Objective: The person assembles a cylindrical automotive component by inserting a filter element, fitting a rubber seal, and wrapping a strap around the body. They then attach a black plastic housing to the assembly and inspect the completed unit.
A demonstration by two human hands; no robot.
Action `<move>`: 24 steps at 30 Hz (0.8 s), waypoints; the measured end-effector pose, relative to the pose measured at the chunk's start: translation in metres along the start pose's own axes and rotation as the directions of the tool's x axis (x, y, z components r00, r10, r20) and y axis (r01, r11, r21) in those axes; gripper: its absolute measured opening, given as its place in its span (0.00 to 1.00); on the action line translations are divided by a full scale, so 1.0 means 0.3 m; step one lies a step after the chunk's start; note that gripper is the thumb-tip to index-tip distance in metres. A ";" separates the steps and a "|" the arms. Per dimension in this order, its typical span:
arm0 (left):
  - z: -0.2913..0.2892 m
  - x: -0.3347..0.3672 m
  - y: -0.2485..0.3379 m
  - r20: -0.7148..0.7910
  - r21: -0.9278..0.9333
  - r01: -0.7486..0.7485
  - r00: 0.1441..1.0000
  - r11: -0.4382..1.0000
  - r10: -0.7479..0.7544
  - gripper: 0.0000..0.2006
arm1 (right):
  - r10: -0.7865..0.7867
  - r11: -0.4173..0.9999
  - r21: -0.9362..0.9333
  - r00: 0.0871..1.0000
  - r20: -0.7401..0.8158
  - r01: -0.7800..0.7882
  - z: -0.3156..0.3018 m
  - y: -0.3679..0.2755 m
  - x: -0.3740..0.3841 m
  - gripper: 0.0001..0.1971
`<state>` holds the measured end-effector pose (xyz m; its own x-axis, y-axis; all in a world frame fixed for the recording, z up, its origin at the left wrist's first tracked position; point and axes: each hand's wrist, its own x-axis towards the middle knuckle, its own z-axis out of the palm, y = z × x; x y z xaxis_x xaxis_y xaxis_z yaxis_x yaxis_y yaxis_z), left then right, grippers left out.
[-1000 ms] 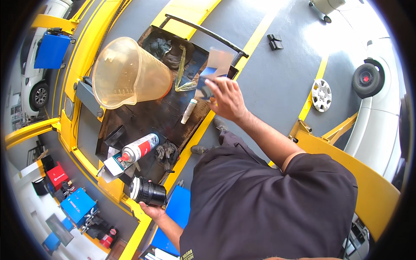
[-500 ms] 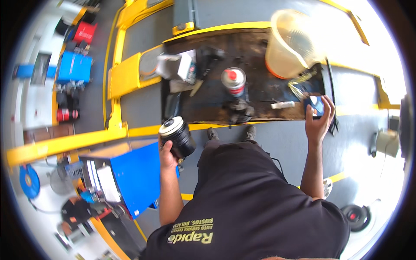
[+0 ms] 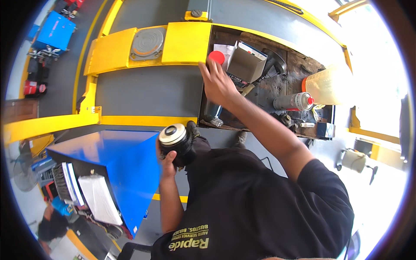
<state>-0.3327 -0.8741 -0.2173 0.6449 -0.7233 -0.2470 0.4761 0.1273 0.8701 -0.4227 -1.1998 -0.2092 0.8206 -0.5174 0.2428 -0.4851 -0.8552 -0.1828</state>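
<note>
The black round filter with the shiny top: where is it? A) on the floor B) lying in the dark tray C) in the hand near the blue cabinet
C: the left hand holds the black oil filter up beside the blue cabinet, while the right hand reaches over the tray.

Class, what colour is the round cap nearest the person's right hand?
Red. The round cap sits just above the right hand, clearest in the head view.

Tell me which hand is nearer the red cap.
Right. The right hand reaches beside the red cap, fingertips almost at it; the left hand holds the black filter far below.
</note>
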 end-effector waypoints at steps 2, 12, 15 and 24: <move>-0.081 0.059 0.052 -0.021 0.004 0.018 1.000 1.000 -0.018 0.46 | 0.066 0.922 -0.381 0.997 -0.027 -0.071 0.117 0.042 0.175 0.34; -0.291 0.204 0.176 -0.048 -0.117 0.052 0.997 0.992 -0.058 0.49 | 0.372 0.912 -0.014 0.815 0.445 -0.409 -0.246 0.199 0.473 0.38; -0.307 0.241 0.168 -0.010 -0.177 0.079 0.997 0.981 -0.082 0.49 | 0.105 0.903 0.311 0.854 0.510 -0.297 -0.346 0.253 0.494 0.40; -0.306 0.271 0.195 0.027 -0.253 0.063 0.998 0.966 -0.058 0.43 | -0.073 0.991 0.133 0.816 0.574 -0.005 -0.192 0.390 0.492 0.41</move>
<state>-0.1975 -0.8631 -0.2256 0.5995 -0.7476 -0.2859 0.6516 0.2484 0.7168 -0.3756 -1.3779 -0.1399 0.8780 -0.3412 -0.3356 -0.4449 -0.8405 -0.3093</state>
